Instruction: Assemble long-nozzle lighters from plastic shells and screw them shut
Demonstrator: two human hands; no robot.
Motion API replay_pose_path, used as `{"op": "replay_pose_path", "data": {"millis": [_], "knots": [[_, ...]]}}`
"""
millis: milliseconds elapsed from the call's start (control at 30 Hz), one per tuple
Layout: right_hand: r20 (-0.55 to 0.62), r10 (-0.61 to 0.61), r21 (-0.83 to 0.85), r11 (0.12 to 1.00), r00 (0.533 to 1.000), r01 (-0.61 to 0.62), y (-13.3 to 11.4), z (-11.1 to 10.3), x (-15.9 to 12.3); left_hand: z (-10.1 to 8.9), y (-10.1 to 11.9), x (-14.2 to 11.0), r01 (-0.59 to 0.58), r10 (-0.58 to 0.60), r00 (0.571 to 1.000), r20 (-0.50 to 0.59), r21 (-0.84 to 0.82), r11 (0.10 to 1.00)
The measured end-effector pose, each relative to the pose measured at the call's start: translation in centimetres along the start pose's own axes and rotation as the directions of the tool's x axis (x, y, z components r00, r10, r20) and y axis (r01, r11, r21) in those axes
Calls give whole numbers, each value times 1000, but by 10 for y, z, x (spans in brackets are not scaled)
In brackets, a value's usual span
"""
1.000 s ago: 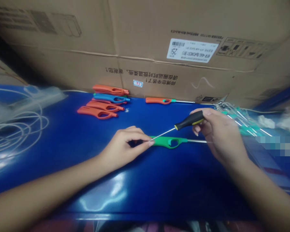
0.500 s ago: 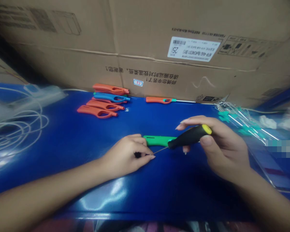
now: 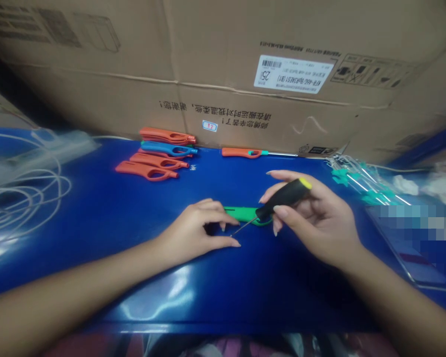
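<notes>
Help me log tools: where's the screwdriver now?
The screwdriver is right of centre in the head view, in the right hand, tip near the left hand.

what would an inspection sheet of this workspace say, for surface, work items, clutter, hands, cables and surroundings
Surface: blue tabletop, glossy, light reflected near its front edge.
Work items: screwdriver, slanting, tip down; green handle, partly hidden.
Clutter: orange and blue handles grouped toward the back; teal-and-metal rods at right.
Hands: right hand holds the screwdriver; left hand at its tip, thumb and forefinger apart.
Cables: white cable coiled at left, blurred.
Surroundings: cardboard box behind the tabletop, print upside down.
</notes>
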State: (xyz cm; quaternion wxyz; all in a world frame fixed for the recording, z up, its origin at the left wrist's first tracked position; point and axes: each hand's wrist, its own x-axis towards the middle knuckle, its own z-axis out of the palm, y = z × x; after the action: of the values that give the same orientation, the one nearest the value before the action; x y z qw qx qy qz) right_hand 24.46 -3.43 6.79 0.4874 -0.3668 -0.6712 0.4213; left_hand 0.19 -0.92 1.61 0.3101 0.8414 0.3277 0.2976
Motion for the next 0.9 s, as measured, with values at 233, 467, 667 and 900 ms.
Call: {"op": "replay_pose_path", "data": {"millis": [233,467,667,900], "knots": [[-278,-136,-109,988,951,110,-1,-5,1,-18,-14,8,11,-17,999,29,210,978],[-281,-245,-183,963,928,199,5,9,-3,-2,-12,6,-44,33,996,87,132,990],[-242,-215,-202,965,946,168,6,18,-5,8,-6,2,-109,81,982,169,166,980],[-193,-242,-226,954,951,197,6,19,-7,6,-5,0,-119,88,979,184,167,979]]}}
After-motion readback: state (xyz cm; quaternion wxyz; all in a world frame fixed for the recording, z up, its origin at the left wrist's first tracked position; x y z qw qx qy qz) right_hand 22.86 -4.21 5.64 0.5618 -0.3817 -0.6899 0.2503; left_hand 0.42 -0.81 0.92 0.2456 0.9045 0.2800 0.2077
